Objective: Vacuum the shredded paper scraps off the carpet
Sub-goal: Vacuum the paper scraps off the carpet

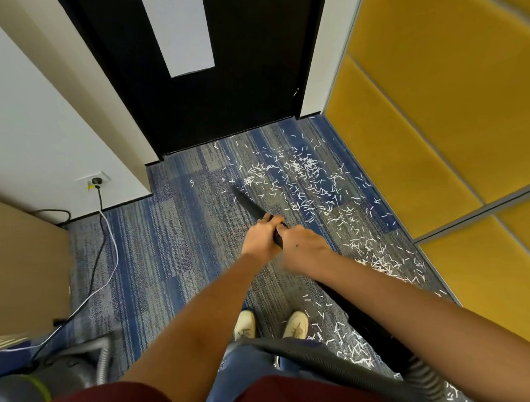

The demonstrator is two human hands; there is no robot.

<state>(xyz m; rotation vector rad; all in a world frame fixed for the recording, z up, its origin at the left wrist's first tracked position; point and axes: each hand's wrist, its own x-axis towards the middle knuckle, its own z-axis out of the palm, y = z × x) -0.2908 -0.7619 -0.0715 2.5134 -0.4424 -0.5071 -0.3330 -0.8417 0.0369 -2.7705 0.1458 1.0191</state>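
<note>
1. My hands both gripped the black wand (248,201), left hand (264,236) ahead and right hand (303,248) just behind. It looked stiff and light.
2. Paper scraps (305,180), loose and featherlight, lay on the carpet (173,236), thickest right of the nozzle, beside the yellow wall (437,115).
3. The hose (327,360) crossed my legs and cords (107,239) lay left. I judged either might snag.

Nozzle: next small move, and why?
Probably sweep the nozzle rightward into the scraps. The left hand and right hand grip it; its tip sits at the pile's left edge, and the carpet to its left looks nearly bare.
</note>
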